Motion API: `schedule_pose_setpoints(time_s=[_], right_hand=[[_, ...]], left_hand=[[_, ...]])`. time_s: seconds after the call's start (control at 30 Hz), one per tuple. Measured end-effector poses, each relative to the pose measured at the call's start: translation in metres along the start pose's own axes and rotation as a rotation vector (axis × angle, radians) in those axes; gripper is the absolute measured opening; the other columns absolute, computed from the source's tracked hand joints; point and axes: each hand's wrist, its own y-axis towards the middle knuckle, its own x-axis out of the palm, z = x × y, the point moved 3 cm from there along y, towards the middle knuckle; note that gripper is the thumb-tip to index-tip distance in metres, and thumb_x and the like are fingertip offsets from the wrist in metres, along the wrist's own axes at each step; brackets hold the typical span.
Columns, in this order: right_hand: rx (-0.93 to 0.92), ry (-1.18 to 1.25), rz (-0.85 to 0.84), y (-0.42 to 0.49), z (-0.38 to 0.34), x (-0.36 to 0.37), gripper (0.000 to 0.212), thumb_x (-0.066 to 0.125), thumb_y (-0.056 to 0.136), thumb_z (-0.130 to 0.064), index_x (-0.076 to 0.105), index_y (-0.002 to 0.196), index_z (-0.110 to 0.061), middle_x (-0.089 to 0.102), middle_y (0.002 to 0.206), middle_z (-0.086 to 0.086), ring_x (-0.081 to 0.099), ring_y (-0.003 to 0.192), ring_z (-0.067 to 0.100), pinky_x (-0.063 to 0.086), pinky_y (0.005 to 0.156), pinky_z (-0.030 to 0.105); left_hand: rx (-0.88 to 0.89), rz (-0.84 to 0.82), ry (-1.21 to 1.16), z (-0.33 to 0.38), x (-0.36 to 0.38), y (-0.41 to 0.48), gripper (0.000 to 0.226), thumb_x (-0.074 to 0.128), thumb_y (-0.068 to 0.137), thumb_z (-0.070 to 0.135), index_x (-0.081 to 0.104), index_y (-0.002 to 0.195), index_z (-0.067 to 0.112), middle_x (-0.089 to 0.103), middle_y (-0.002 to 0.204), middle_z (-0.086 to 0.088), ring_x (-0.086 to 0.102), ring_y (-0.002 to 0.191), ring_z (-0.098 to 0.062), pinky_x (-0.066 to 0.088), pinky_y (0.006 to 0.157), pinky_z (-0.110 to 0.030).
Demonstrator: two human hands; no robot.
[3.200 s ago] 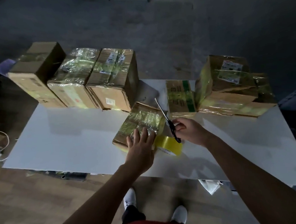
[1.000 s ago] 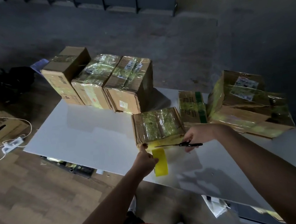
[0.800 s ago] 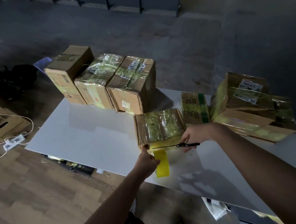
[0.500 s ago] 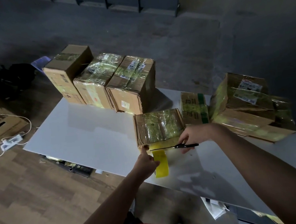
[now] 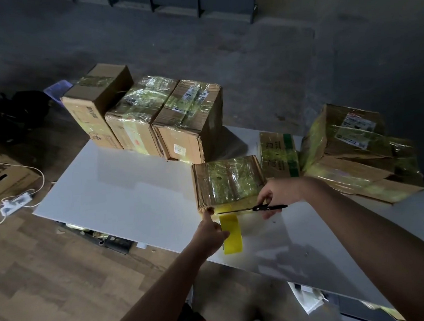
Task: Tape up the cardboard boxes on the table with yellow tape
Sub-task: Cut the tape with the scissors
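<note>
A small cardboard box (image 5: 226,180), its top covered in yellow tape, lies near the front edge of the white table (image 5: 122,191). My left hand (image 5: 211,232) holds the yellow tape roll (image 5: 231,233) just in front of the box, its thumb raised against the box's front left corner. My right hand (image 5: 275,197) grips black scissors (image 5: 255,209), whose blades point left across the tape strip running between box and roll.
Three taller taped boxes (image 5: 150,119) stand in a row at the table's far left. A narrow green-striped box (image 5: 278,157) and large flattened taped boxes (image 5: 355,150) lie at the right. On the floor left are a carton (image 5: 4,177) and a power strip (image 5: 15,203).
Since three seconds ago the box was turned square to me and the roll pulled toward me. In the last second the scissors stay across the strip and both hands barely shift.
</note>
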Motion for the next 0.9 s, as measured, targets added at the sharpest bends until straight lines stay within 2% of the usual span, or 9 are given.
schedule_pose_setpoints(time_s=[0.07, 0.23, 0.43, 0.5, 0.6, 0.67, 0.77, 0.9], right_hand=[[-0.001, -0.003, 0.001, 0.001, 0.0, 0.0, 0.036, 0.084, 0.068, -0.039, 0.07, 0.1, -0.029, 0.073, 0.088, 0.003, 0.057, 0.063, 0.005, 0.045, 0.057, 0.017], [0.002, -0.013, 0.003, 0.002, 0.0, -0.001, 0.034, 0.085, 0.068, -0.034, 0.069, 0.098, -0.027, 0.067, 0.072, -0.007, 0.055, 0.055, 0.001, 0.043, 0.051, 0.014], [0.0, -0.018, -0.003, 0.003, -0.003, -0.001, 0.032, 0.085, 0.068, -0.031, 0.068, 0.094, -0.027, 0.066, 0.061, -0.01, 0.055, 0.049, 0.0, 0.042, 0.047, 0.012], [0.011, -0.032, -0.014, 0.002, -0.003, -0.001, 0.031, 0.085, 0.068, -0.031, 0.068, 0.094, -0.027, 0.068, 0.066, -0.008, 0.056, 0.051, 0.002, 0.043, 0.049, 0.014], [0.033, -0.081, -0.029, 0.0, -0.003, 0.003, 0.028, 0.085, 0.069, -0.034, 0.067, 0.09, -0.03, 0.072, 0.075, -0.003, 0.057, 0.053, 0.003, 0.044, 0.05, 0.014], [0.028, -0.047, -0.032, -0.003, 0.001, 0.008, 0.027, 0.084, 0.071, -0.034, 0.067, 0.091, -0.032, 0.072, 0.079, -0.003, 0.058, 0.054, 0.002, 0.044, 0.05, 0.014], [0.025, 0.013, -0.003, -0.012, 0.013, 0.016, 0.028, 0.083, 0.072, -0.034, 0.068, 0.096, -0.03, 0.072, 0.081, -0.002, 0.057, 0.056, 0.004, 0.044, 0.05, 0.013], [0.023, 0.166, 0.121, -0.034, 0.037, 0.023, 0.035, 0.08, 0.075, -0.038, 0.067, 0.107, -0.031, 0.068, 0.074, -0.007, 0.057, 0.063, 0.007, 0.045, 0.061, 0.019]], left_hand=[[0.0, -0.003, 0.001, 0.0, 0.0, 0.0, 0.067, 0.065, 0.086, 0.004, 0.025, 0.139, 0.013, 0.054, 0.082, 0.004, 0.053, 0.067, -0.011, 0.043, 0.051, -0.02], [0.003, -0.009, 0.008, 0.0, 0.0, 0.0, 0.067, 0.065, 0.086, 0.005, 0.024, 0.139, 0.012, 0.054, 0.083, 0.004, 0.054, 0.069, -0.013, 0.044, 0.057, -0.024], [0.005, -0.01, -0.008, 0.001, -0.002, -0.001, 0.068, 0.065, 0.086, 0.004, 0.025, 0.14, 0.011, 0.054, 0.082, 0.003, 0.052, 0.066, -0.01, 0.044, 0.053, -0.02], [0.01, -0.027, 0.002, 0.002, -0.002, -0.003, 0.076, 0.066, 0.086, 0.005, 0.019, 0.145, 0.012, 0.055, 0.08, 0.003, 0.052, 0.065, -0.009, 0.045, 0.054, -0.02], [0.008, -0.059, -0.004, 0.001, -0.002, -0.006, 0.099, 0.066, 0.086, 0.004, -0.006, 0.153, 0.016, 0.055, 0.076, -0.001, 0.05, 0.06, -0.01, 0.044, 0.051, -0.017], [0.004, -0.05, -0.012, 0.0, -0.004, -0.006, 0.102, 0.067, 0.086, 0.005, -0.01, 0.153, 0.016, 0.056, 0.08, 0.0, 0.053, 0.065, -0.011, 0.046, 0.056, -0.018], [-0.008, -0.038, -0.002, 0.001, -0.001, -0.003, 0.093, 0.069, 0.086, 0.008, 0.003, 0.153, 0.012, 0.057, 0.09, 0.0, 0.056, 0.08, -0.017, 0.048, 0.07, -0.027], [-0.029, -0.046, 0.055, 0.01, 0.017, 0.0, 0.05, 0.069, 0.086, 0.012, 0.045, 0.13, 0.004, 0.056, 0.094, -0.002, 0.055, 0.083, -0.017, 0.049, 0.073, -0.03]])
